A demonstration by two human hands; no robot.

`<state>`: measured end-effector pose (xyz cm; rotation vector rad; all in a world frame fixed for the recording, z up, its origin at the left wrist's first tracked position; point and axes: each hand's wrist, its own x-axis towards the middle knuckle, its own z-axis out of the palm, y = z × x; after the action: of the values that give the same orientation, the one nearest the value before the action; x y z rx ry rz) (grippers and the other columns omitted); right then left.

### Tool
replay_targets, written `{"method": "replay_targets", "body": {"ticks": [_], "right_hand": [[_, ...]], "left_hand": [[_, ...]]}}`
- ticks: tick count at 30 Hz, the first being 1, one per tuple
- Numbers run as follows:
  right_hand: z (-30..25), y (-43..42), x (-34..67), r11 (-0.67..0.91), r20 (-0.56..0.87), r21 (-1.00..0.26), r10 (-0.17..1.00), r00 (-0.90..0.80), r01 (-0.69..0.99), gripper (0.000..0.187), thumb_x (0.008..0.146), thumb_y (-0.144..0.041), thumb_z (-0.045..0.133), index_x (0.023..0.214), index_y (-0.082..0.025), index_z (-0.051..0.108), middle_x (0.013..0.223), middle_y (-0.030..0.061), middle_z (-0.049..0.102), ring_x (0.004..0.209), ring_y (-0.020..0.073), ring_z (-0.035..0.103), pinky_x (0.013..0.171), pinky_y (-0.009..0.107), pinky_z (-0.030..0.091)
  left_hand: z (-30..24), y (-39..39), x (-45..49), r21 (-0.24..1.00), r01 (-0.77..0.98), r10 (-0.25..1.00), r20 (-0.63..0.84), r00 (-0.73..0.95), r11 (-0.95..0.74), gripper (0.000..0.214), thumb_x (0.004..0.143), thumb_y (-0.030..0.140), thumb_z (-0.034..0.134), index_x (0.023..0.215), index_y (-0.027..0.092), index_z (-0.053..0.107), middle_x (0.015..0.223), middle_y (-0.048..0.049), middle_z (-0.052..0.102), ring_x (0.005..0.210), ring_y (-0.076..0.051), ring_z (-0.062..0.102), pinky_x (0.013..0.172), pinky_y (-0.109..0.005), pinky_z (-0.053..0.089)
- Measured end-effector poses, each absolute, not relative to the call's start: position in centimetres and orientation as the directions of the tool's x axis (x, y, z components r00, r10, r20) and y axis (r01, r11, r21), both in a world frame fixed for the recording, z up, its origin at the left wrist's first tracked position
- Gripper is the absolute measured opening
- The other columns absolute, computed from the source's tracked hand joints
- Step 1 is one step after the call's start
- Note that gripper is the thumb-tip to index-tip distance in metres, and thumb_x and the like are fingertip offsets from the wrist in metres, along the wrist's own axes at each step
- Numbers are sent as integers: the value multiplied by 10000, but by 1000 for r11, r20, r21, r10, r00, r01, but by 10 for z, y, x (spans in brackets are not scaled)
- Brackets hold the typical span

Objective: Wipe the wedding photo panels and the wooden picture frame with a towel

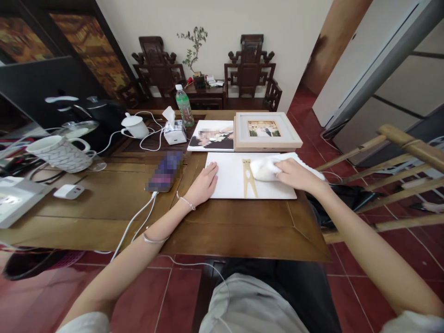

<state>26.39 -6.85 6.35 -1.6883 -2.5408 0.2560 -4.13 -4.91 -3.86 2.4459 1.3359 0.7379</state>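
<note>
A white board (229, 182), the back of a picture frame with a wooden stand leg (248, 178) on it, lies flat on the wooden table (225, 231). My left hand (204, 183) rests on the board's left edge, fingers together and flat, holding it down. My right hand (294, 175) is closed on a white cloth (264, 168) and presses it against the board's upper right part, just right of the stand leg.
Behind the board lie a framed photo (265, 130) and a photo print (212, 136). A tissue box (174, 130), green bottle (184, 106), white teapot (134, 126), patterned mug (62, 152), phone on a white cable (164, 172) and a white charger (69, 191) stand to the left. A bamboo chair (398, 175) is at the right.
</note>
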Motion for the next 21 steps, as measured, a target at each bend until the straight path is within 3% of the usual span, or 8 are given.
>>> {"method": "replay_targets", "body": {"ticks": [7,14,19,21], "right_hand": [[57,-24,257,330,60,-160,944,-325,930,174,732,-89,410,702,-179,556,793,93,620,769,225,535,657,305,343],[46,-101,260,319,20,-48,948,-318,947,201,717,-70,406,710,-193,565,763,99,618,762,243,570,712,314,387],[46,-170,261,414,-11,-163,907,-421,896,225,696,-40,400,660,-226,521,956,102,659,978,257,582,860,323,403],[51,-179,260,404,-39,-189,908,-418,895,216,698,-47,406,653,-234,505,934,89,658,947,248,588,836,319,410]], "left_hand": [[-39,-49,-43,449,709,839,301,452,-543,461,959,283,316,1369,113,443,1480,-167,403,1417,-277,297,1155,-499,265],[-39,-49,-42,446,708,837,309,452,-547,471,956,285,313,1357,79,451,1474,-189,402,1416,-289,296,1158,-486,264],[-40,-50,-40,450,708,838,327,436,-544,461,952,274,318,1362,112,450,1469,-168,415,1414,-285,301,1154,-499,267],[-41,-50,-40,449,709,839,326,436,-543,462,951,270,317,1365,111,449,1469,-168,417,1415,-286,299,1153,-503,267]]}}
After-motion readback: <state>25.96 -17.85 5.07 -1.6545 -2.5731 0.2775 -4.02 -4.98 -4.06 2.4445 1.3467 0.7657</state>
